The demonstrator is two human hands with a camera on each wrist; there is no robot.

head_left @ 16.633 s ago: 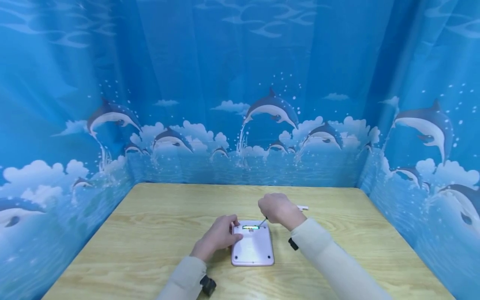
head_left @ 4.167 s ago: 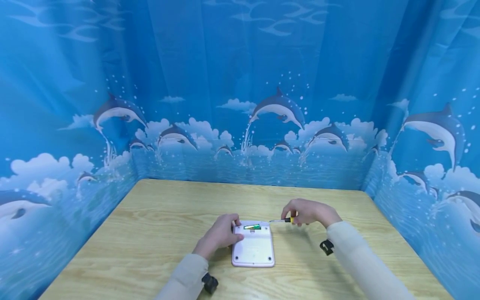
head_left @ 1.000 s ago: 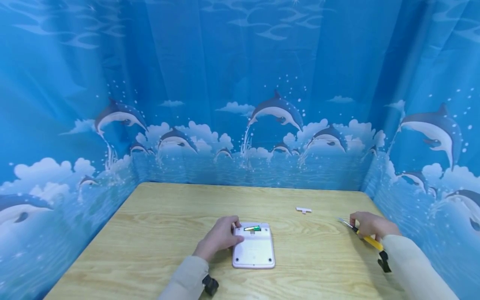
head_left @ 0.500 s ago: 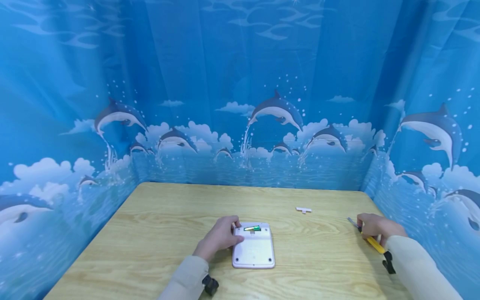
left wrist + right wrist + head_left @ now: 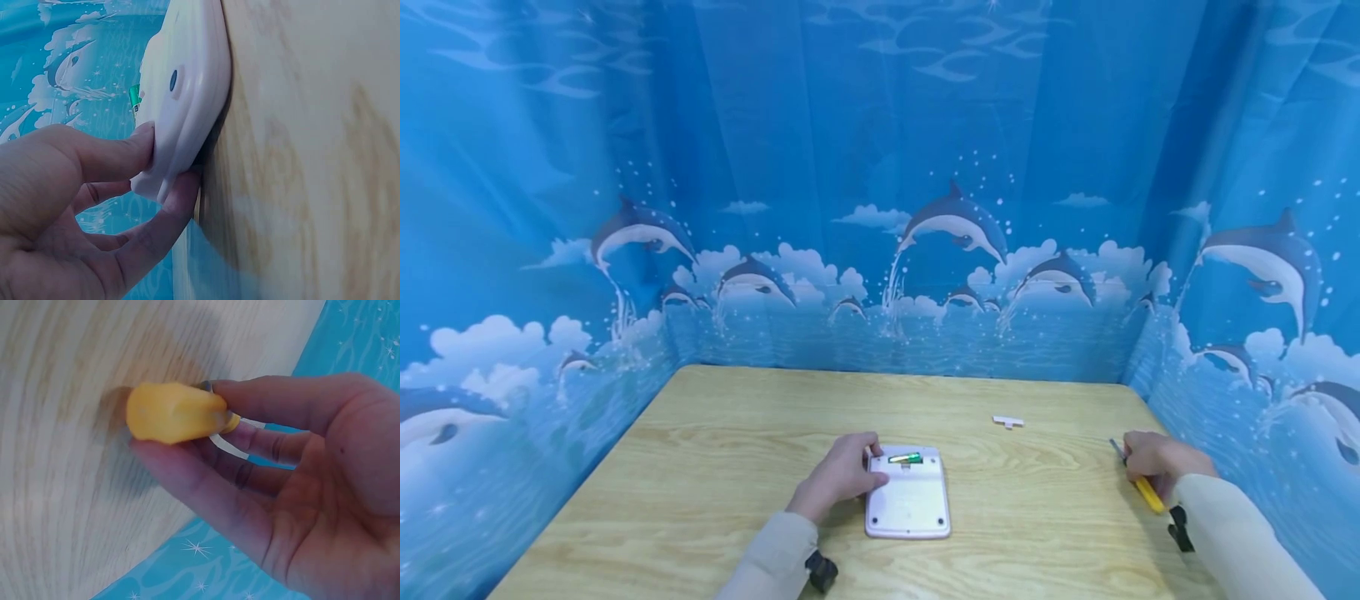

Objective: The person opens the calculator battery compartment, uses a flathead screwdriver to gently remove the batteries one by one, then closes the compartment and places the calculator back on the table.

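Observation:
A pale pink calculator lies underside up on the table, its battery slot uncovered. In that slot a green battery sits askew, one end raised; the left wrist view shows its green end standing above the casing. My left hand pinches the calculator's left edge, thumb on top and a finger against the lower side. Far to the right, my right hand holds a screwdriver by its yellow handle, low over the table. Its metal shaft points away from me.
A small white battery cover with a tab lies behind and right of the calculator. The wooden table is bounded at the back and sides by a blue dolphin-print curtain.
Earlier the screwdriver tip was at the battery slot; the battery lay flat then and is tilted now. My right hand has carried the screwdriver to the right side. My left hand has stayed.

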